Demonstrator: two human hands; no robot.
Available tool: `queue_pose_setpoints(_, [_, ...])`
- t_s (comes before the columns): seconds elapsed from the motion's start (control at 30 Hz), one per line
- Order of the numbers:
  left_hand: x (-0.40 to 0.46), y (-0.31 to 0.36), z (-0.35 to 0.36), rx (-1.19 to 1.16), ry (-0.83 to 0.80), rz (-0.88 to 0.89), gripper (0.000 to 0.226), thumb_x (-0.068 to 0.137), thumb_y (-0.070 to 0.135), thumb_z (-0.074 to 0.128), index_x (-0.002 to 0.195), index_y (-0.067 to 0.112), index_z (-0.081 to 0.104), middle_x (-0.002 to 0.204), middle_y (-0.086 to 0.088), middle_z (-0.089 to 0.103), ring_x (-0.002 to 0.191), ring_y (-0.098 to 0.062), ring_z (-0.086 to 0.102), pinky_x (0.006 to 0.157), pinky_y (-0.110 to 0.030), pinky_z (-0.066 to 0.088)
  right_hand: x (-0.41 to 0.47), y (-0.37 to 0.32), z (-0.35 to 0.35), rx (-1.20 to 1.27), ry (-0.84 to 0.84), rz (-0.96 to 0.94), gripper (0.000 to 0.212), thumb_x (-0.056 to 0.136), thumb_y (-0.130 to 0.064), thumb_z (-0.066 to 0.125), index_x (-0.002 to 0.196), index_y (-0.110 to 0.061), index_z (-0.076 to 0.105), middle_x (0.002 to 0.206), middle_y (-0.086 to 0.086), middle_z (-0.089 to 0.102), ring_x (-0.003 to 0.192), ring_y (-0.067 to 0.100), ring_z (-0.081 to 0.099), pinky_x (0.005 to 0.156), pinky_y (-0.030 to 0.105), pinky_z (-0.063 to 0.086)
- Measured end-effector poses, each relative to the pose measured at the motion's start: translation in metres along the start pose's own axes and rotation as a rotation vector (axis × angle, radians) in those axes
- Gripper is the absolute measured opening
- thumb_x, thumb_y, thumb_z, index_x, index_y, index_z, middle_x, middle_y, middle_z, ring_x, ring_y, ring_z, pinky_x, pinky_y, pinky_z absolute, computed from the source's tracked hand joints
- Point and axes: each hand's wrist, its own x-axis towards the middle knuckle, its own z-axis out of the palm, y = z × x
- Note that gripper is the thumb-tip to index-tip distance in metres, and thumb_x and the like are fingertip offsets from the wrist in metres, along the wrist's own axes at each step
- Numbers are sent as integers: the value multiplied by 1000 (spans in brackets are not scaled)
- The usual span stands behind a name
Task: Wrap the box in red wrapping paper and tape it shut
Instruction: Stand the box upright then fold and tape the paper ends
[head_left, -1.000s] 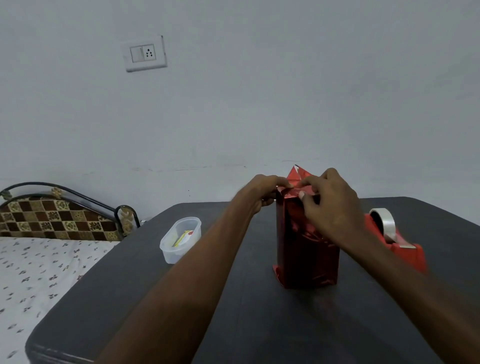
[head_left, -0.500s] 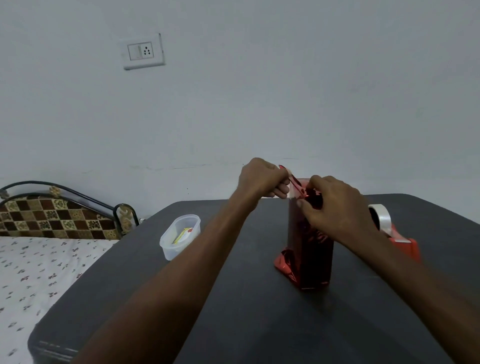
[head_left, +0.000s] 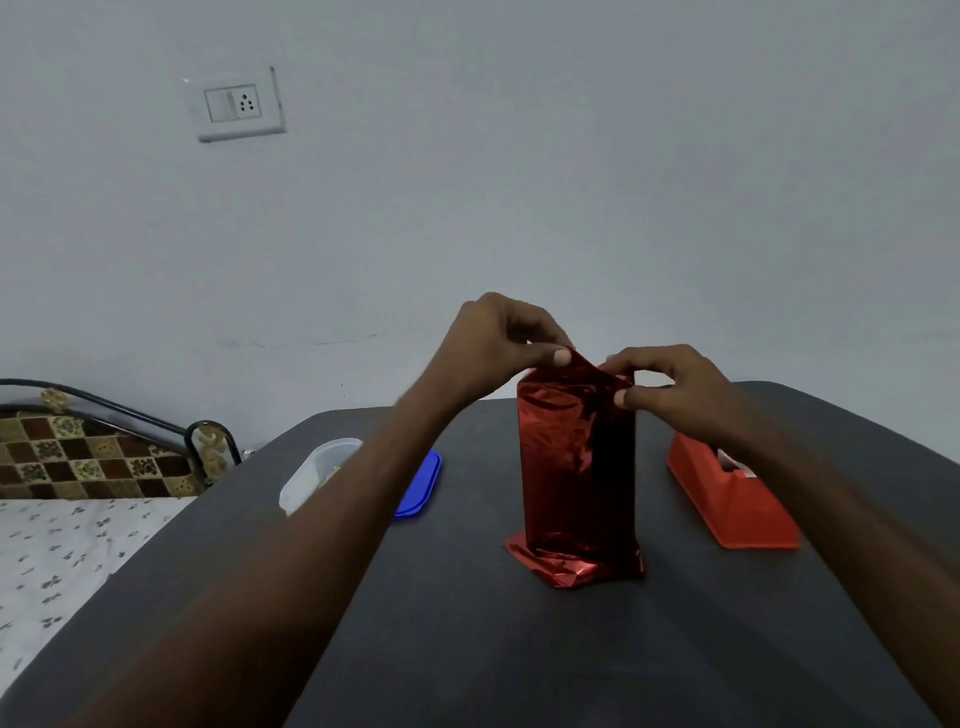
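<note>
— Where does the single view sit?
— On the person's head, looking forward and slightly down over a dark table. Both forearms enter from the bottom edge and reach away from the lens.
— How near is it?
— Close: the left hand and right hand meet near the centre of the frame, at the top of the red-wrapped box, within arm's reach.
— What lies beyond?
— A pale wall with a switch socket fills the upper half; a bed shows at the left edge. The wide lens bends the table edges.
</note>
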Motion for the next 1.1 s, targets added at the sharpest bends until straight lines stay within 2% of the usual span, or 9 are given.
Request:
queue_pose_setpoints(0.13, [8,3,6,-77,25,-25,6,81,18,78,86,13,78,82,2,76,84,-9,72,84,-28,57,6,5,-6,52,-103,-52,25,72,-17,65,95,-17,75,94,3,74,101,19,68,103,48,46])
queue_pose_setpoints(0.2, [12,0,9,-133,34,-74,6,82,19,77,85,13,78,84,0,76,87,-12,72,87,-32,57,8,9,-6,89,-125,-85,26,73,-16,61,95,-10,74,94,7,72,100,24,67,101,48,48])
queue_pose_setpoints(0.3, [20,-7,15,-181,58,-160,7,81,19,76,82,13,78,83,-2,75,86,-14,70,83,-31,57,9,12,-5,192,-125,-95,14,91,-11,62,96,-4,74,94,17,72,97,36,66,92,45,50])
queue_pose_setpoints(0.43, [33,-19,25,-213,25,-252,9,81,15,72,76,8,75,82,-5,75,86,-20,70,79,-31,60,11,16,1,178,-55,-103,33,99,-33,60,83,-6,72,83,19,67,78,34,62,76,41,46])
queue_pose_setpoints(0.6, [44,-25,33,-176,-77,-302,20,83,10,68,64,13,62,61,13,64,56,3,56,60,-19,41,14,14,5,130,22,-38,32,97,-30,63,66,-25,68,62,-4,62,62,8,55,67,27,39])
queue_pose_setpoints(0.73, [48,-35,34,-117,-136,-279,11,83,15,72,77,6,69,76,0,70,71,-7,60,68,-25,45,17,15,8,127,80,-4,10,95,-21,67,90,-21,76,85,-6,75,79,7,69,74,22,48])
queue_pose_setpoints(0.83, [48,-42,33,-115,-162,-274,12,84,15,73,81,3,71,78,0,70,75,-9,61,72,-27,47,20,17,10,130,95,-6,13,93,-16,68,99,-26,75,97,-4,75,88,12,70,77,25,53])
queue_pose_setpoints(1.0, [46,-50,37,-155,-169,-298,14,82,17,76,82,4,73,77,3,71,75,-8,63,74,-26,50,19,16,9,132,92,-34,22,92,-9,66,96,-27,77,93,-6,76,86,9,69,77,27,53])
queue_pose_setpoints(1.1, [46,-54,40,-216,-169,-325,15,79,15,79,84,2,75,84,-5,75,78,-11,67,80,-28,54,19,15,7,105,73,-35,23,92,-7,65,95,-24,80,68,-20,69,66,-3,61,67,19,43])
